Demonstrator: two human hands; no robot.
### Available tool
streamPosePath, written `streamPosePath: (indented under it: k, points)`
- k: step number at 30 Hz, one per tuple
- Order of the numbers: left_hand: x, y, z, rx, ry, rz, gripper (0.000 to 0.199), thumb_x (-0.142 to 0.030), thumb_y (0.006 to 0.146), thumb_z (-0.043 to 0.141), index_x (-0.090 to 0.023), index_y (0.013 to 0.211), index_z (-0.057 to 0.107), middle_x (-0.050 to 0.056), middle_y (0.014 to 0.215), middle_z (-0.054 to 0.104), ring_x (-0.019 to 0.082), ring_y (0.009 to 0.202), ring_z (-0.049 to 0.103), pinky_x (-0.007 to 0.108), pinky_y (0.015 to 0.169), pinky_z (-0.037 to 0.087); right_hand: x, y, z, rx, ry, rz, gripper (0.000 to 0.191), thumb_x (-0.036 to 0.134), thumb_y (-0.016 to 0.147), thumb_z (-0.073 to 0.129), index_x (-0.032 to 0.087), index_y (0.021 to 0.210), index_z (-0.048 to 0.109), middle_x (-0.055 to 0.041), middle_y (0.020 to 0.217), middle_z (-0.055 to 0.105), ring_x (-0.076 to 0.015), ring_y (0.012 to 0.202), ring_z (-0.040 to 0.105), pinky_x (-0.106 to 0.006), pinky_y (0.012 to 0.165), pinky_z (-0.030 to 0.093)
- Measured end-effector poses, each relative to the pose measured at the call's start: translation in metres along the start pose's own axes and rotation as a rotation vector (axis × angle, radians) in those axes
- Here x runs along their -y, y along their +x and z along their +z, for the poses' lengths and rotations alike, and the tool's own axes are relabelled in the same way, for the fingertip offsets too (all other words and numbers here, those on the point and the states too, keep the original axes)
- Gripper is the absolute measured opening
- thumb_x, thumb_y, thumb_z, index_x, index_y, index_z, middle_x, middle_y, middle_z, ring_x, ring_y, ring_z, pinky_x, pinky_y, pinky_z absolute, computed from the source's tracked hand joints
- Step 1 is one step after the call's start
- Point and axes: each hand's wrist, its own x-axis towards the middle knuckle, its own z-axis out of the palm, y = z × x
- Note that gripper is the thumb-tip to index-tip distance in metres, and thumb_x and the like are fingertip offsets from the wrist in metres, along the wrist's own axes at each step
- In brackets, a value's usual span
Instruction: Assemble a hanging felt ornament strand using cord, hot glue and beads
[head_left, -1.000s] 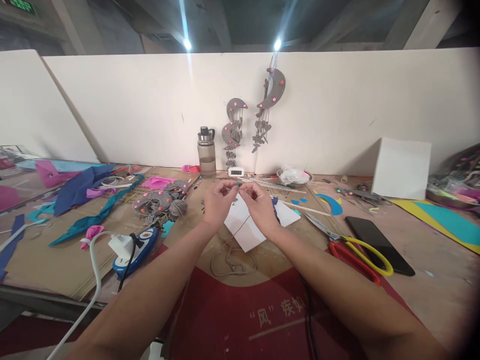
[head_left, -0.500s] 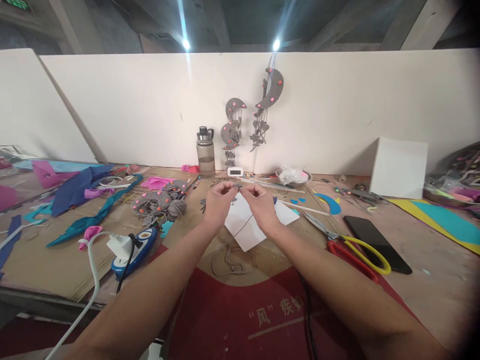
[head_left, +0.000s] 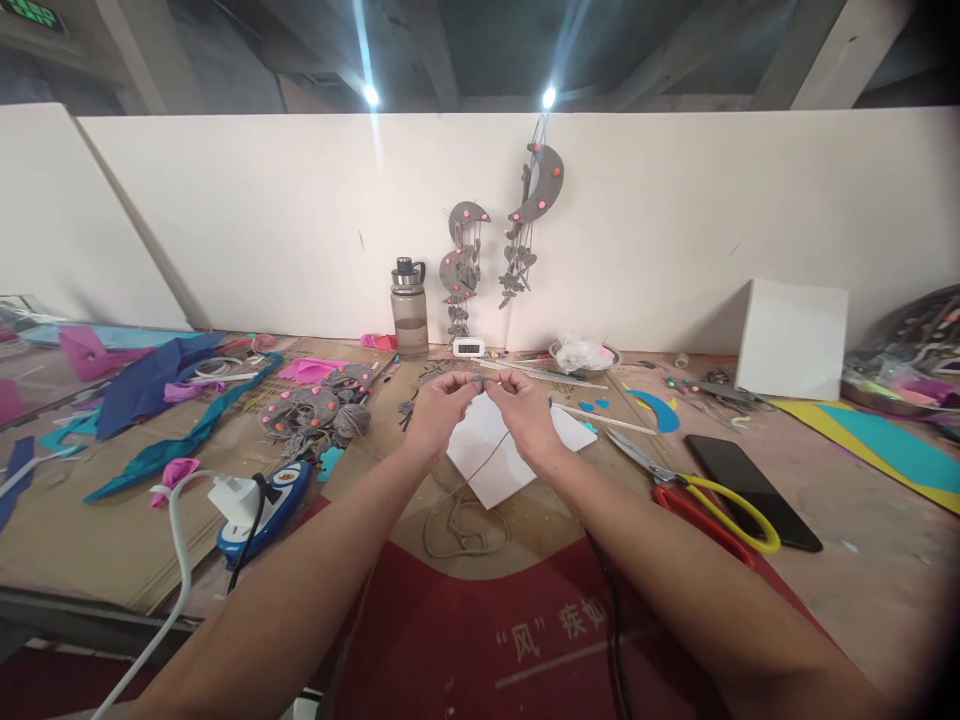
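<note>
My left hand (head_left: 437,412) and my right hand (head_left: 525,412) meet above a white sheet (head_left: 487,465), thumbs and fingertips pinched on a small grey piece (head_left: 478,381) between them. My fingers cover most of that piece. A grey yarn strand (head_left: 486,462) runs down from near my right hand across the sheet to loose loops (head_left: 465,540) on the cardboard. On the left lies a heap of grey yarn and grey shapes with pink and orange dots (head_left: 319,408). Grey crescent ornaments (head_left: 550,185) hang on the white board behind.
Scissors (head_left: 697,485) and a black phone (head_left: 750,490) lie right of my hands. A bottle (head_left: 409,310), a small digital clock (head_left: 469,347) and a bowl with plastic (head_left: 585,354) stand behind. A blue power strip (head_left: 266,510) is at the left.
The view has shifted slightly. Both hands keep their pinch on the small grey piece, with the fingertips slightly rearranged.
</note>
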Motion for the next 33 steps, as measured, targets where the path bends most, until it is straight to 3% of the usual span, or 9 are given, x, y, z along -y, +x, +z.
streamPosePath:
  k: [9, 17, 24, 33]
  points:
    - [-0.008, 0.004, -0.006, 0.023, 0.210, -0.001, 0.014, -0.029, 0.064, 0.066, -0.016, 0.069, 0.065, -0.004, 0.054, 0.053, 0.006, 0.046, 0.036, 0.021, 0.044, 0.026, -0.003, 0.003, -0.005, 0.058, -0.117, -0.037, 0.012, 0.031, 0.067, 0.059, 0.020, 0.072, 0.058, 0.0056, 0.056, 0.046, -0.0100, 0.052, 0.036, -0.023, 0.051, 0.027]
    - [-0.002, 0.003, -0.004, -0.025, 0.258, 0.031, 0.012, -0.027, 0.064, 0.065, -0.016, 0.069, 0.065, -0.003, 0.055, 0.055, 0.006, 0.047, 0.040, 0.020, 0.044, 0.029, -0.005, 0.002, -0.004, 0.068, -0.204, -0.051, 0.010, 0.030, 0.066, 0.057, 0.020, 0.070, 0.059, 0.0041, 0.057, 0.051, -0.0111, 0.054, 0.041, -0.024, 0.051, 0.030]
    - [-0.010, 0.009, -0.014, 0.151, 0.252, -0.063, 0.016, -0.029, 0.065, 0.067, -0.016, 0.074, 0.070, 0.001, 0.060, 0.061, 0.008, 0.049, 0.045, 0.021, 0.044, 0.031, -0.005, 0.008, -0.010, 0.119, -0.224, 0.001, 0.010, 0.028, 0.065, 0.056, 0.019, 0.067, 0.058, 0.0034, 0.060, 0.053, -0.0101, 0.054, 0.040, -0.024, 0.051, 0.029]
    - [-0.012, 0.008, -0.017, 0.127, 0.494, 0.064, 0.014, -0.027, 0.064, 0.065, -0.016, 0.070, 0.070, 0.002, 0.062, 0.064, 0.009, 0.052, 0.049, 0.020, 0.047, 0.034, -0.015, 0.010, -0.014, 0.172, -0.369, -0.067, 0.015, 0.033, 0.068, 0.057, 0.020, 0.074, 0.060, 0.0030, 0.059, 0.055, -0.0102, 0.051, 0.040, -0.023, 0.050, 0.028]
